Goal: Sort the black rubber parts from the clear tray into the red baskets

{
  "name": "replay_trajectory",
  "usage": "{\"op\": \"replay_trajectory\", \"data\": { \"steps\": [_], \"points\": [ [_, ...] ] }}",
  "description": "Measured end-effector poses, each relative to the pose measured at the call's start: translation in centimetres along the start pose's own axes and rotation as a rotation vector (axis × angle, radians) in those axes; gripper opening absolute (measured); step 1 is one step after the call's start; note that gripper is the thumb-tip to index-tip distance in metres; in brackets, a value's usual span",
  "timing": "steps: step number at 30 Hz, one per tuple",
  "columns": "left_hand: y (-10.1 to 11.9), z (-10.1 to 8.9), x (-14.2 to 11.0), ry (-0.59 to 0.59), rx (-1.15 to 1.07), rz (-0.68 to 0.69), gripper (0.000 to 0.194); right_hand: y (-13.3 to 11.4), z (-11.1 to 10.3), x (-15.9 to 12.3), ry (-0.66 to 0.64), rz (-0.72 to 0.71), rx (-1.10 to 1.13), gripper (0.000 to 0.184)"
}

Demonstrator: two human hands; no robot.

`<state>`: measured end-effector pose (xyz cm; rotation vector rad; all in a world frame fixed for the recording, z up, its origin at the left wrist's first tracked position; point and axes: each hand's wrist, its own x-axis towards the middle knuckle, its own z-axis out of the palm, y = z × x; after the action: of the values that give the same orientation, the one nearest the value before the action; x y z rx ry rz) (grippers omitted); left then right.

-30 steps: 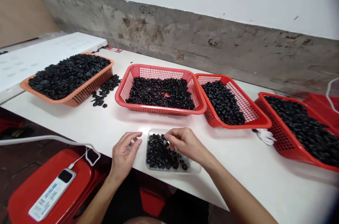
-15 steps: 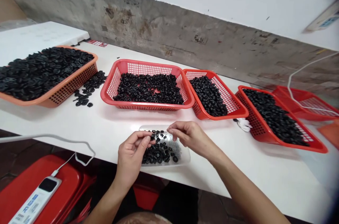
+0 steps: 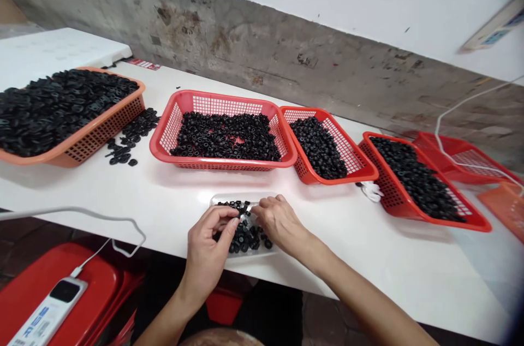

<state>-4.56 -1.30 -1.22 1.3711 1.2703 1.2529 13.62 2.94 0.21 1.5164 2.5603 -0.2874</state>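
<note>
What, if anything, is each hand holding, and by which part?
The left hand seems to pinch a small black piece; by which part cannot be told. Whether the right hand holds anything is unclear.

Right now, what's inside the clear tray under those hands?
Loose black pieces, some round. The left hand and right hand cover parts of the clear tray, so what lies behind them can't be seen.

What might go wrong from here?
The left hand and right hand are close together over the clear tray; anything small pinched there could slip among the black parts. The tray sits near the front edge of the table, so a knock might tip it off. Loose pieces beside the orange basket could scatter if brushed.
</note>
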Motion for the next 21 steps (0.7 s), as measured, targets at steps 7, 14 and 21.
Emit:
{"op": "replay_trajectory", "data": {
  "steps": [7, 14, 21],
  "points": [
    [0.0, -0.5, 0.2, -0.052, 0.119, 0.092, 0.012, -0.2, 1.4, -0.2, -0.012, -0.001, 0.041, 0.021],
    [0.1, -1.0, 0.5, -0.083, 0.134, 0.142, 0.016, -0.4, 2.0, -0.8, -0.020, -0.001, 0.032, 0.020],
    [0.1, -1.0, 0.4, -0.103, 0.138, 0.146, 0.018, -0.4, 2.0, -0.5, -0.001, 0.016, 0.010, 0.019]
  ]
}}
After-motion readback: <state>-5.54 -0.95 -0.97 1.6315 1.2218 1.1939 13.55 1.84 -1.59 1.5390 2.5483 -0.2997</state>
